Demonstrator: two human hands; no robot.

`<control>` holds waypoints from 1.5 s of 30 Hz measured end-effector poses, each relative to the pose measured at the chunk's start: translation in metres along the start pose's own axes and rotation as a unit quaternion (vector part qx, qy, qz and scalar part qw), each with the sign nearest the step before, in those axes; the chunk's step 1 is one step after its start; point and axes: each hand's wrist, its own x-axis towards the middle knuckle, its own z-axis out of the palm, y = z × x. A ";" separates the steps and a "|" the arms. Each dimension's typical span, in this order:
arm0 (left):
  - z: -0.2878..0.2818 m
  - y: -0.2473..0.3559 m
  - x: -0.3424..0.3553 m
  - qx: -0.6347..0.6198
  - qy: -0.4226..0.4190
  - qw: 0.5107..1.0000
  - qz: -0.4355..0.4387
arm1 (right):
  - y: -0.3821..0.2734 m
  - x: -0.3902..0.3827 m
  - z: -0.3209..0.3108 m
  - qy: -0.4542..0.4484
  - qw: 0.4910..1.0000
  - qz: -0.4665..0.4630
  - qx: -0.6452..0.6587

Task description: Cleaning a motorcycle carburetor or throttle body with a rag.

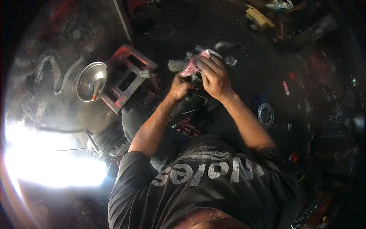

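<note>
Out in front of my body, both hands work on a greyish metal part [176, 65] whose kind I cannot make out. My left hand [180, 88] is closed round its lower side. With its fingers bent, my right hand [216, 78] presses a pink-and-white patterned cloth [190, 68] against the part. Cloth and fingers hide most of the metal. Just below the hands lies a thin L-shaped rod [202, 97], like a hex key. Nearer my lap is a red object [187, 128], dim and hard to make out.
A red plastic stool or crate [121, 100] stands left of my hands, beside a metal bowl [79, 82] holding a brush-like tool [95, 91]. To the right, a perforated disc [265, 115] and a small red-and-white tube [286, 88] lie on the dark floor. Strong light glares at lower left.
</note>
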 end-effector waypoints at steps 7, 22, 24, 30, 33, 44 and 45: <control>-0.003 -0.004 -0.005 -0.061 -0.007 0.996 -0.058 | 0.005 -0.043 -0.014 0.030 0.975 0.191 0.113; -0.006 -0.019 0.008 -0.044 0.015 0.997 -0.060 | 0.002 -0.013 -0.016 -0.139 0.988 -0.034 -0.058; -0.002 -0.026 0.009 -0.020 0.041 0.998 -0.036 | 0.008 -0.011 -0.012 -0.224 0.969 -0.025 -0.100; 0.002 -0.019 0.005 0.004 0.083 0.996 -0.015 | 0.001 -0.008 0.002 -0.218 0.975 0.048 -0.025; 0.002 -0.007 0.002 0.053 0.088 0.991 -0.081 | 0.001 -0.017 0.014 -0.174 0.957 0.196 0.120; 0.003 0.002 0.003 -0.244 -0.054 0.956 -0.155 | 0.018 -0.077 -0.093 -0.027 0.582 0.508 0.635; 0.001 0.003 0.003 -0.228 -0.053 0.958 -0.166 | 0.017 -0.084 -0.097 -0.025 0.582 0.505 0.637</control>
